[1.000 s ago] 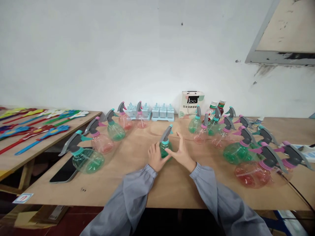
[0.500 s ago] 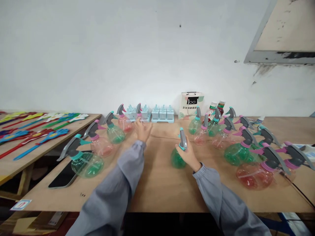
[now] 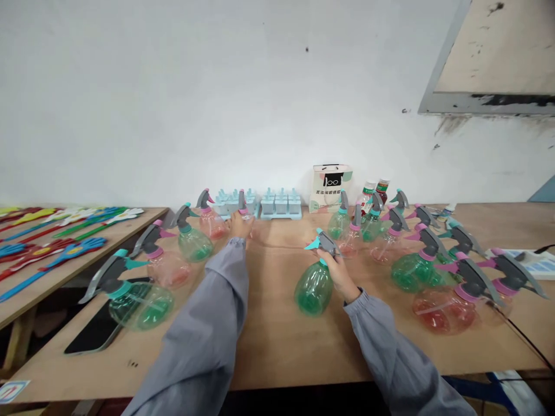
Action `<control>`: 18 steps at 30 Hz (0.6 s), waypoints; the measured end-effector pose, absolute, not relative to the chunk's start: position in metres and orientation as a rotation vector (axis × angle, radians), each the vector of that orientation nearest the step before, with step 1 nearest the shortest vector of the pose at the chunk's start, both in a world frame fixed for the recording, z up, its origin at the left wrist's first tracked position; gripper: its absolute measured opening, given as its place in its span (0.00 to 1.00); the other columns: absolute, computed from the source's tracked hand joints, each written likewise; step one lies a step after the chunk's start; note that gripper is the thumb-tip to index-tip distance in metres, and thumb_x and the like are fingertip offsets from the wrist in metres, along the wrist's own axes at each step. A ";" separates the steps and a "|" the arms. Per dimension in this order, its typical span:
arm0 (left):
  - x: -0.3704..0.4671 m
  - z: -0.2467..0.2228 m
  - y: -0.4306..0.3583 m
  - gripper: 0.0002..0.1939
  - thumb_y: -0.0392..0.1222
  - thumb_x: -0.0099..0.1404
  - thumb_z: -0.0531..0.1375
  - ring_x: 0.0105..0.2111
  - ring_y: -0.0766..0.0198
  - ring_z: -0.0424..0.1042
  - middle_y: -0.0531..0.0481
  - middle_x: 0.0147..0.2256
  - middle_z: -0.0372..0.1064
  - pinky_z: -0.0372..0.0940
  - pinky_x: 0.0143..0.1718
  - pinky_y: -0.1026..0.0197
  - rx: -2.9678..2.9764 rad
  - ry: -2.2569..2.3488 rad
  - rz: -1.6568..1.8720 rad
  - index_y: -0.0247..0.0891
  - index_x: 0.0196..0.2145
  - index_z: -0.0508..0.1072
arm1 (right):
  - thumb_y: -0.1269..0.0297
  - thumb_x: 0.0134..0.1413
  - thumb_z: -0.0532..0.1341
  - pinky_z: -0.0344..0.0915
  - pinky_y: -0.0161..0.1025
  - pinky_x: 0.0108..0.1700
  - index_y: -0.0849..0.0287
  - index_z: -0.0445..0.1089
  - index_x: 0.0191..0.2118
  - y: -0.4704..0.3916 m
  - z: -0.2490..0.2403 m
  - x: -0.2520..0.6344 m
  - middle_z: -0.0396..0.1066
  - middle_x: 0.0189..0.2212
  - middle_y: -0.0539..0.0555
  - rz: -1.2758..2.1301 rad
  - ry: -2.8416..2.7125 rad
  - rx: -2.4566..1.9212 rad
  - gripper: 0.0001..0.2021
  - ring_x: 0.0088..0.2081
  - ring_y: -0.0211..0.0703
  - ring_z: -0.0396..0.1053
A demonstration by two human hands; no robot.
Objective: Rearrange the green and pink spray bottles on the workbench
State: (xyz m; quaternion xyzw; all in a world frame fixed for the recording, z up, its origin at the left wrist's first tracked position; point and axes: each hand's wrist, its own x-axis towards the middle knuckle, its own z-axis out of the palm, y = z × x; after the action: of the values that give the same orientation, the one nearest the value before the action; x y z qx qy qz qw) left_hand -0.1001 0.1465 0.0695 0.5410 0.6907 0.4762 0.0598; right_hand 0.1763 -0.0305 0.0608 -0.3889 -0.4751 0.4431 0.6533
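Observation:
My right hand is wrapped around the neck of a green spray bottle with a grey and turquoise head. This bottle leans, with its nozzle toward the left. At the back of the table, my left hand is closed around a pink spray bottle with a grey and pink head; the hand covers most of its body. Beside that hand stand another pink spray bottle and a green one.
Nearer on the left are a pink bottle, a green bottle and a phone. Several spray bottles crowd the right, including a green one. Ice-pop molds and a paper bag line the wall.
My left hand, spread before, has closed around the pink spray bottle. The green bottle in my right hand has tilted and turned, its nozzle now toward the left. The view has shifted slightly.

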 end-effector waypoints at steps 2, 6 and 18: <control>-0.091 0.059 0.122 0.20 0.48 0.58 0.66 0.57 0.42 0.65 0.34 0.51 0.67 0.60 0.57 0.42 1.739 2.101 1.393 0.36 0.44 0.67 | 0.54 0.41 0.70 0.70 0.52 0.56 0.52 0.77 0.44 -0.032 0.065 0.178 0.81 0.39 0.53 1.156 -1.024 -0.797 0.21 0.47 0.54 0.78; -0.071 0.038 0.061 0.19 0.52 0.59 0.63 0.54 0.41 0.67 0.35 0.46 0.68 0.62 0.54 0.41 2.086 1.974 1.350 0.37 0.42 0.67 | 0.60 0.39 0.69 0.72 0.50 0.55 0.54 0.76 0.44 -0.037 0.075 0.179 0.82 0.38 0.54 1.345 -0.973 -0.674 0.21 0.50 0.56 0.78; -0.037 0.000 -0.039 0.23 0.54 0.55 0.68 0.39 0.54 0.78 0.46 0.38 0.76 0.71 0.41 0.52 2.027 1.496 1.580 0.42 0.45 0.70 | 0.62 0.32 0.60 0.75 0.47 0.42 0.54 0.73 0.34 -0.033 0.077 0.185 0.80 0.31 0.53 1.386 -1.039 -0.674 0.16 0.43 0.56 0.79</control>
State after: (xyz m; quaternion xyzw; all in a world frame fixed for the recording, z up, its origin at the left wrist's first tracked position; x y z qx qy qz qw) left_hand -0.0375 -0.0390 0.0003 0.6792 0.5015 0.5293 0.0840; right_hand 0.1845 -0.0333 0.0771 -0.2904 -0.4481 0.5973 0.5984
